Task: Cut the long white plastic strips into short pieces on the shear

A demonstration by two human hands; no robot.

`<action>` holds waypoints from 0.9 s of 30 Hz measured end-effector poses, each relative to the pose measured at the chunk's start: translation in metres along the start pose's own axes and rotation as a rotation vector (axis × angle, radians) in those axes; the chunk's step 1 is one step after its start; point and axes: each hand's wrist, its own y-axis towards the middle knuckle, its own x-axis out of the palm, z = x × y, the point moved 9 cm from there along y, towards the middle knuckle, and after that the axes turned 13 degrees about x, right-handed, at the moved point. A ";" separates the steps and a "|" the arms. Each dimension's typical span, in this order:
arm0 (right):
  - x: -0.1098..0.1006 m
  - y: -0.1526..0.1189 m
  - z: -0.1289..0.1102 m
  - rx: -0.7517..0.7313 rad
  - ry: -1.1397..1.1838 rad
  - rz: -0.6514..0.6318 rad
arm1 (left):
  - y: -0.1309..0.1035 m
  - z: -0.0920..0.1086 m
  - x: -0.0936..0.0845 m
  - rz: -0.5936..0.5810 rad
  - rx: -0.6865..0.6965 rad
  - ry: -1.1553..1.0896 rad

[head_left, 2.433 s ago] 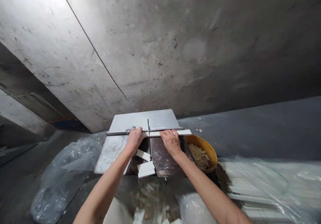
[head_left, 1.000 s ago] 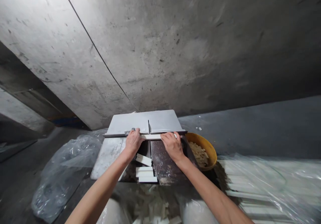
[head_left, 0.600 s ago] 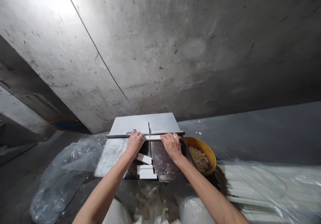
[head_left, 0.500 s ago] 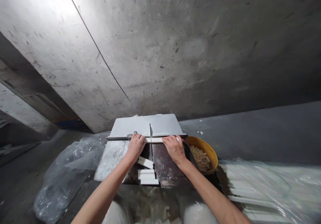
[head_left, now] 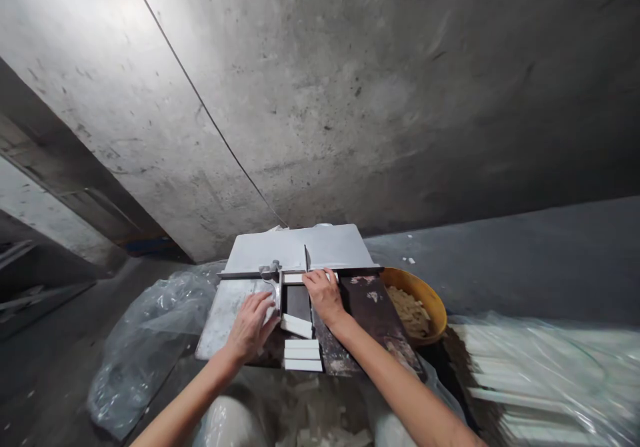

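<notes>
My right hand (head_left: 326,297) is closed on a short white strip (head_left: 293,278), which lies flat along the dark fence (head_left: 357,271) of a small table saw. The thin blade slot (head_left: 306,255) runs away from me, just by those fingers. Apart from the strip, my left hand (head_left: 251,323) hovers over the left side of the saw table (head_left: 227,310), its fingers spread and holding nothing. A grey metal stop (head_left: 271,271) sits on the fence near it. Between my hands lies a slanted white piece (head_left: 297,325), with several more cut pieces (head_left: 302,355) side by side at the front edge.
A yellow basket (head_left: 440,313) of small offcuts stands right of the table. Long white strips under clear plastic (head_left: 560,367) lie at far right. Crumpled plastic sheeting (head_left: 145,340) is on the left floor. A concrete wall (head_left: 350,120) rises behind.
My left hand has let go of the strip and moved back toward me. The right hand has slid left with the strip, toward the stop. The front white pieces now lie neatly aligned.
</notes>
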 end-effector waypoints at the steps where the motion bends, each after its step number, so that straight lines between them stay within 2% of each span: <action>1: 0.000 -0.002 -0.001 0.006 -0.001 -0.001 | 0.007 -0.006 -0.001 0.023 -0.005 0.011; 3: 0.000 -0.005 -0.001 0.021 -0.007 0.001 | 0.029 -0.015 0.005 0.026 -0.009 0.044; 6: -0.002 -0.009 -0.002 0.040 -0.016 0.007 | 0.068 -0.025 0.029 -0.102 -0.087 0.118; 9: -0.006 -0.012 0.005 0.025 -0.012 0.004 | 0.093 -0.032 0.047 -0.197 -0.203 0.180; 13: -0.021 -0.012 0.039 0.088 0.000 0.088 | 0.099 -0.040 0.054 -0.218 -0.268 0.219; 16: -0.022 -0.003 0.061 0.138 -0.012 0.124 | 0.102 -0.049 0.058 -0.226 -0.269 0.243; 21: -0.011 0.023 0.066 0.110 -0.031 0.116 | 0.121 -0.062 0.064 -0.220 -0.223 0.260; 24: -0.012 0.028 0.065 0.107 -0.038 0.124 | 0.127 -0.057 0.064 -0.207 -0.164 0.245; 27: -0.018 0.020 0.063 0.095 -0.039 0.123 | 0.121 -0.046 0.062 -0.196 -0.120 0.225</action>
